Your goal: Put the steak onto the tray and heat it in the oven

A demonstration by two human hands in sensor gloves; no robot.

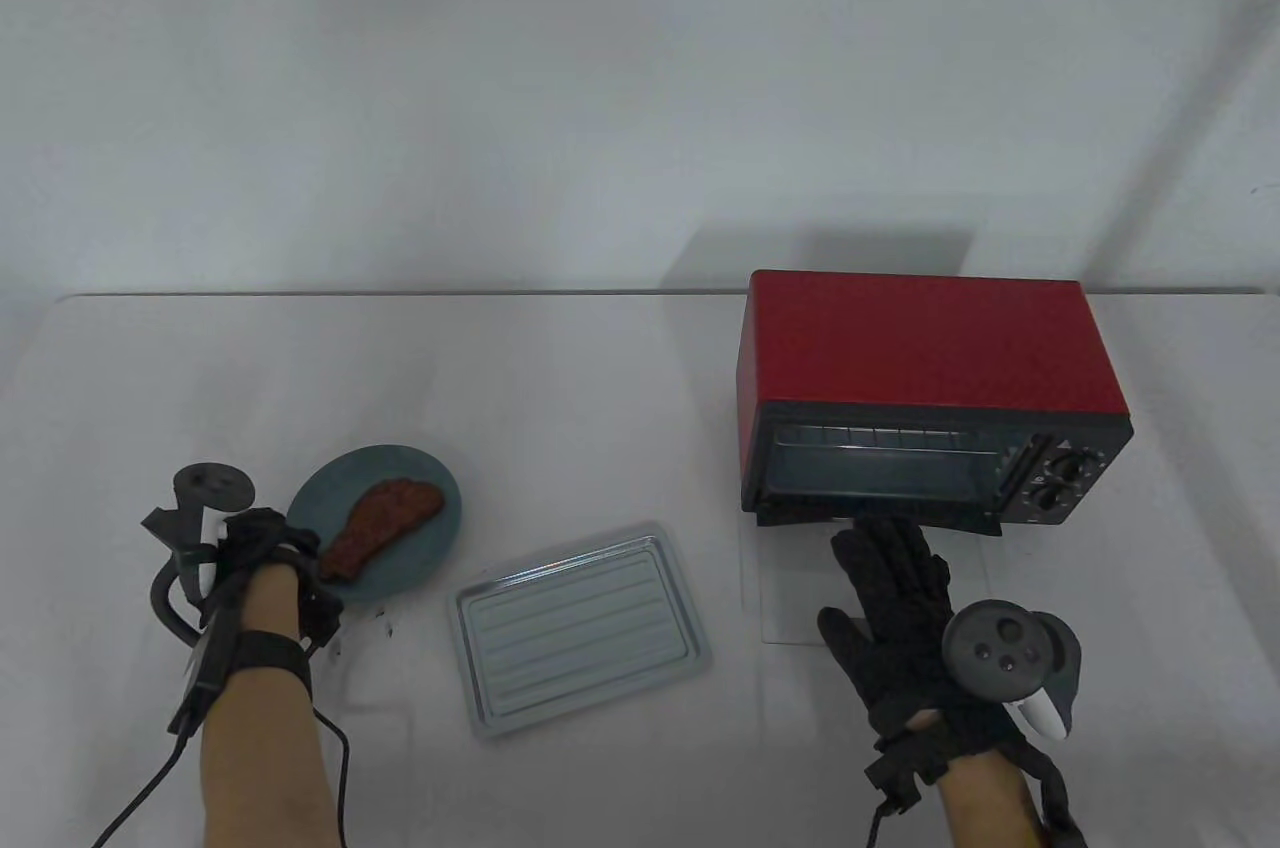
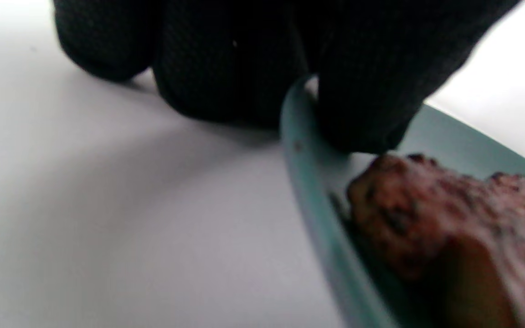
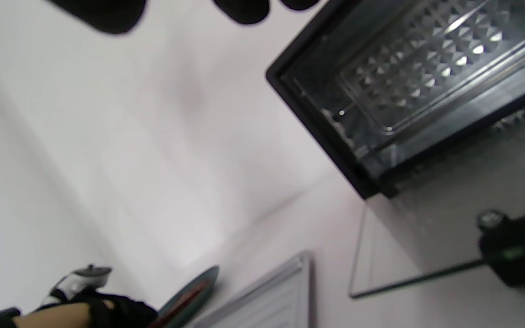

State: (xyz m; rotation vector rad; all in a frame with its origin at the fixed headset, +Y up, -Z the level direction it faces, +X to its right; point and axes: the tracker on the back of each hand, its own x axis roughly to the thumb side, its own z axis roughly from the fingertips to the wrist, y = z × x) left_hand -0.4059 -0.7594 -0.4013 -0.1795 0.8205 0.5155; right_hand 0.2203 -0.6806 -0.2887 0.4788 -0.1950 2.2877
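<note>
1. The steak lies on the blue plate, lower left of the frame, not yet on the tray in the lower middle.
2. The left hand curls its grip on the plate rim.
3. The right hand, fingers spread flat, rests by the oven, whose glass door lies open.
4. Next, I think, the steak must be lifted onto the tray.
</note>
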